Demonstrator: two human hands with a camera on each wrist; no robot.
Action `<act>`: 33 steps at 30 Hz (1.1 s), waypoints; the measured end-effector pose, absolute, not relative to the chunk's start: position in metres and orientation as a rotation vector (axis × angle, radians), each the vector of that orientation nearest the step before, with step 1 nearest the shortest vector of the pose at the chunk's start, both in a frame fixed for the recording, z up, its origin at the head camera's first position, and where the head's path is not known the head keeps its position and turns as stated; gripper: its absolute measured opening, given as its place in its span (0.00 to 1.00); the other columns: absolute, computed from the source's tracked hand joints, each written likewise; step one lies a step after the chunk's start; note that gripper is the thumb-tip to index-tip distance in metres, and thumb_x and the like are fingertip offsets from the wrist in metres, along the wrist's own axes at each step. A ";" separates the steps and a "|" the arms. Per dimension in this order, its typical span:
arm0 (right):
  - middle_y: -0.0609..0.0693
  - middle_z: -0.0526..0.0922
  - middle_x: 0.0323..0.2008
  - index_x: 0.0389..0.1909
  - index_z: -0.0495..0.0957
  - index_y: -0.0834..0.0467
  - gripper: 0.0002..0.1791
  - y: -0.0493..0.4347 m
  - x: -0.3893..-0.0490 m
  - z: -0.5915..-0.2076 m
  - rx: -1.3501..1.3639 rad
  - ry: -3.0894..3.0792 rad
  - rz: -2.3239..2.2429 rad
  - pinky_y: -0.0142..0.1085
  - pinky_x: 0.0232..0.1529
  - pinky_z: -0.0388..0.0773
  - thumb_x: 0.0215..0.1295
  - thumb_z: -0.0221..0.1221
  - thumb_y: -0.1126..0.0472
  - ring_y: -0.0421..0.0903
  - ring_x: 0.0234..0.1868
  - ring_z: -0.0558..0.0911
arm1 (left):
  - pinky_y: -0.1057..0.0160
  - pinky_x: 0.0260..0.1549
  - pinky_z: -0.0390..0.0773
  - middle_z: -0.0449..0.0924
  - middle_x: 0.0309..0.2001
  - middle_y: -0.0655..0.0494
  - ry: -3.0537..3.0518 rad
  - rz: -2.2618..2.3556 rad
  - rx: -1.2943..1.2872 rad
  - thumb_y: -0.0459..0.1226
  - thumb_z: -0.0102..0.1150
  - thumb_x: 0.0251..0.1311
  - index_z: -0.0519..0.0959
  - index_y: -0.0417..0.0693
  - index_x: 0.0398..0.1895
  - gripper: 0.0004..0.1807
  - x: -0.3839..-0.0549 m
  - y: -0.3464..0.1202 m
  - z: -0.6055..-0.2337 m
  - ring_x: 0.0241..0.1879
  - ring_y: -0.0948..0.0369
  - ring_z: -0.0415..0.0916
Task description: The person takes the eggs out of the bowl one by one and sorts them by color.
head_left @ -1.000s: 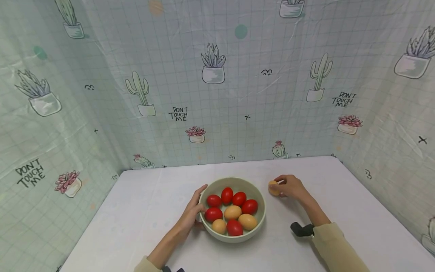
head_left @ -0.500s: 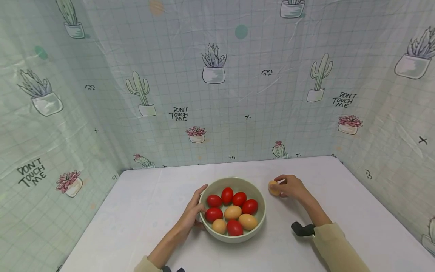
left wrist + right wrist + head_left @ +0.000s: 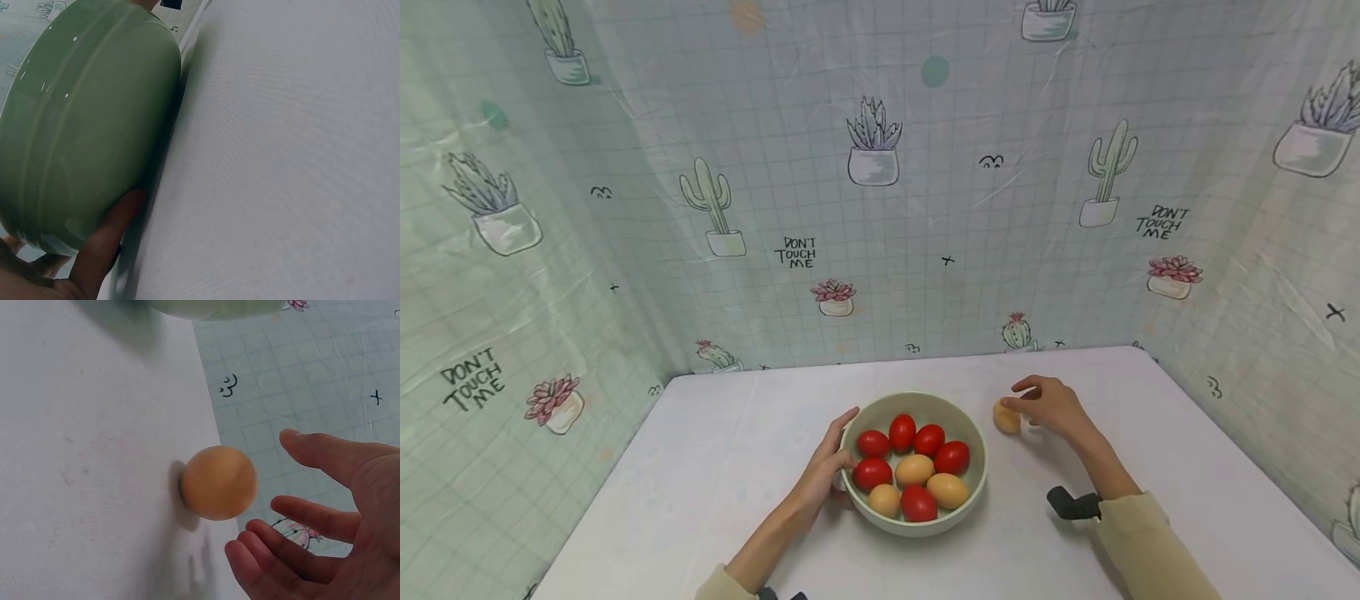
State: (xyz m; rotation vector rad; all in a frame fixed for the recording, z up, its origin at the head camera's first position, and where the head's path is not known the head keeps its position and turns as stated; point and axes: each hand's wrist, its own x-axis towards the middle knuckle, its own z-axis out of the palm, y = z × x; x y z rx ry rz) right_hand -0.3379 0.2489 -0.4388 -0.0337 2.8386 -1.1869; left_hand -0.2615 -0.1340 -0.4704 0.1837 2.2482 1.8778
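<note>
A pale green bowl stands on the table, holding several red eggs and a few tan eggs. My left hand grips the bowl's left side, thumb over the rim; in the left wrist view one finger presses low on the outer wall. Right of the bowl a single tan egg rests on the table. Just above and beside it is my right hand. The right wrist view shows that hand's fingers spread and apart from the egg, holding nothing.
The white table ends at the back against a hanging cloth printed with cacti, which also covers both sides. A black wrist mount sticks out from the right sleeve, low over the table.
My right hand has let go of the tan egg, its fingers spreading and lifting slightly up and right. The egg stays on the table. The left hand and bowl have not moved.
</note>
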 end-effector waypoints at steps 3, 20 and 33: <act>0.68 0.84 0.54 0.60 0.78 0.66 0.33 0.247 -0.337 -0.434 -0.057 2.902 -1.170 0.42 0.41 0.85 0.65 0.67 0.44 0.54 0.44 0.87 | 0.30 0.54 0.68 0.49 0.84 0.51 2.246 1.876 0.174 0.33 0.47 0.55 0.56 0.66 0.81 0.46 -0.261 -0.135 -0.471 0.80 0.39 0.47; 0.59 0.87 0.51 0.55 0.82 0.60 0.23 0.229 -0.331 -0.404 -0.351 3.073 -1.190 0.53 0.54 0.81 0.67 0.67 0.48 0.57 0.52 0.85 | 0.31 0.57 0.66 0.50 0.83 0.51 2.258 1.869 0.165 0.33 0.47 0.55 0.57 0.67 0.81 0.46 -0.261 -0.134 -0.470 0.80 0.40 0.47; 0.53 0.88 0.50 0.53 0.83 0.56 0.17 0.201 -0.335 -0.379 -0.729 2.933 -1.144 0.45 0.49 0.85 0.67 0.67 0.54 0.49 0.48 0.86 | 0.40 0.45 0.78 0.50 0.83 0.51 2.225 1.898 0.151 0.33 0.47 0.54 0.58 0.66 0.81 0.46 -0.261 -0.134 -0.468 0.79 0.39 0.49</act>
